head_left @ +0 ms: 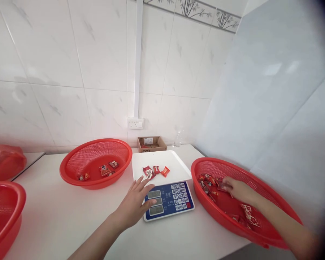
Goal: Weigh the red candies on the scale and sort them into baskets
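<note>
My left hand (134, 204) hovers over the left side of a digital scale (166, 200), fingers spread and holding nothing. Three small red candy packets (156, 169) lie on the scale's white pan (176, 164), just beyond those fingertips. Over on the right, my right hand (237, 189) reaches into a red plastic basket (196, 177), its fingers closed on a red candy packet (221, 184). More wrapped candies (206, 186) lie around it in the basket, with a larger red and white packet (250, 215) below my wrist.
Left of the scale, another red basket (73, 182) holds several wrapped candies. A third red basket (18, 202) is cut off at the left edge, near a red plastic bag (7, 162). Behind the scale stand a small cardboard box (159, 145) and a clear plastic object (178, 139).
</note>
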Available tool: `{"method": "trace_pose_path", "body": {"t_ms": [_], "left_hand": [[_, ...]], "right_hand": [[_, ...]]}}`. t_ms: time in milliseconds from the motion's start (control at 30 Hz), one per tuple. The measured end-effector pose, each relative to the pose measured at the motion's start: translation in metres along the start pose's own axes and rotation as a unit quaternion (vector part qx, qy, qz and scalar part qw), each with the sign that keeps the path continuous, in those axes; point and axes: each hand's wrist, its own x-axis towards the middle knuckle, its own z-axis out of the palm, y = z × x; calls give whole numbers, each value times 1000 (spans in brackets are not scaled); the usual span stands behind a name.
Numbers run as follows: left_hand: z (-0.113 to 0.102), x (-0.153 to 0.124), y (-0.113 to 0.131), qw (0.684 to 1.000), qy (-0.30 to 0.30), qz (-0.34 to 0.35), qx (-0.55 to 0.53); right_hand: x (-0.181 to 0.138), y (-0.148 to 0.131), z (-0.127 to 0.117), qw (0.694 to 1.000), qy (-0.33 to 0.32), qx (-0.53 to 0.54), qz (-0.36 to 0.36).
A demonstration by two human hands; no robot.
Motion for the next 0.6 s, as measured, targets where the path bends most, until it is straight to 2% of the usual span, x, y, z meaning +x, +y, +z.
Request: {"method": "trace_pose_path", "body": {"t_ms": [67,133,233,333,467,600], "left_hand": [[0,0,1,1000,-1,-2,-3],[1,1,4,1000,-6,-2,-4],[3,1,10,1000,-9,9,-2],[4,-3,11,1000,-6,16,4],[0,-13,5,1000,2,5,14],[-1,-19,-4,1000,13,-5,13]], "right_hand": [[6,-30,-10,999,31,34,2],[6,-69,-11,994,22,92,-61],[0,-128,8,980,-45,105,-161],[-3,-171,39,964,-93,60,-240],[4,-193,68,956,-74,7,-284],[10,-197,79,962,-64,-15,-264]]}}
